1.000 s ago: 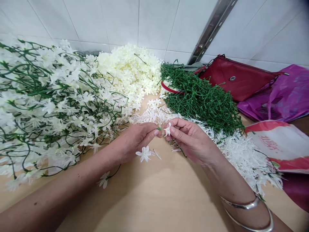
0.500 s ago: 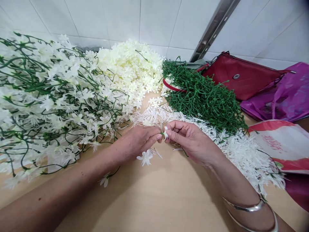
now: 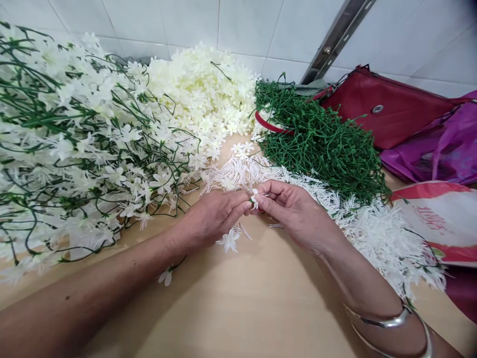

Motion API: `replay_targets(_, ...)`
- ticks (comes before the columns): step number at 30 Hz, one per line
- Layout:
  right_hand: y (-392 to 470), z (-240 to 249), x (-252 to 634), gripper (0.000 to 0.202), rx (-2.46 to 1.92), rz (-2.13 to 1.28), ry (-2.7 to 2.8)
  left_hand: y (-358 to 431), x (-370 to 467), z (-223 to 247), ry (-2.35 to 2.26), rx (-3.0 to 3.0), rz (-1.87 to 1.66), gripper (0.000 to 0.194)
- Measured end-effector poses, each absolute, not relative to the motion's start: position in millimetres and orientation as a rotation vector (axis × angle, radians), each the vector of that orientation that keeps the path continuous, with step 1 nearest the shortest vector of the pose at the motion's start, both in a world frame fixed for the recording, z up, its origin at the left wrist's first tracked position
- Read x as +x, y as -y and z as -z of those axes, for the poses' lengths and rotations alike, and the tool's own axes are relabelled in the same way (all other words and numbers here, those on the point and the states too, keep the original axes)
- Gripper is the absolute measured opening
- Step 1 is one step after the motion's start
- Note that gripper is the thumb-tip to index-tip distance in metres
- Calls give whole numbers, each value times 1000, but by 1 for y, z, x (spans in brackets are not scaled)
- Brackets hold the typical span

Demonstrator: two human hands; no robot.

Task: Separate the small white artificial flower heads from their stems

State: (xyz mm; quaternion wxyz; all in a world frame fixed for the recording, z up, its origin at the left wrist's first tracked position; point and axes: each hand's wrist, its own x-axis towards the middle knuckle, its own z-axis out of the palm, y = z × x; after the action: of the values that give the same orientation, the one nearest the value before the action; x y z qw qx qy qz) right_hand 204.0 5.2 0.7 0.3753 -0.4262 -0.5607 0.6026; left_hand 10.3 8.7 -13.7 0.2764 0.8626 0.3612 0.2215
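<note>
Between my fingertips, near the middle of the table, is a small white artificial flower (image 3: pixel 254 199) with a bit of green at its base. My left hand (image 3: pixel 218 214) pinches it at the green stem end. From the other side, the thumb and fingers of my right hand (image 3: pixel 288 209) close on its petal side. Below my left hand hang other white blossoms, one white flower (image 3: pixel 228 240) and another blossom (image 3: pixel 165 277) on a green stem. Just beyond my hands lies a spread of thin white stamens (image 3: pixel 238 171).
Finished-looking white flowers on green stems (image 3: pixel 85 144) are heaped at left. Loose cream blossoms (image 3: pixel 208 84) pile up at the back, beside green stems (image 3: pixel 320 144). White stamens (image 3: pixel 395 243) lie at right, near a red bag (image 3: pixel 361 109), a purple bag (image 3: pixel 443 144) and a printed bag (image 3: pixel 428 219).
The view has shifted slightly, so the background sits higher and farther right. My hands stay together at the small flower, with the fingers a little closer around it.
</note>
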Motion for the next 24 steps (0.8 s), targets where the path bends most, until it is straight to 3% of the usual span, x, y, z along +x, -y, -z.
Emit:
replay_targets(14,-4,2,200,40,-1155,-1429,1528,-8,10,19,-1041,2375,-497,34)
replay_targets(24,-4,-1,207,33,-1065,-1642,1357,-5,14,8,-1040,2246,-581,30)
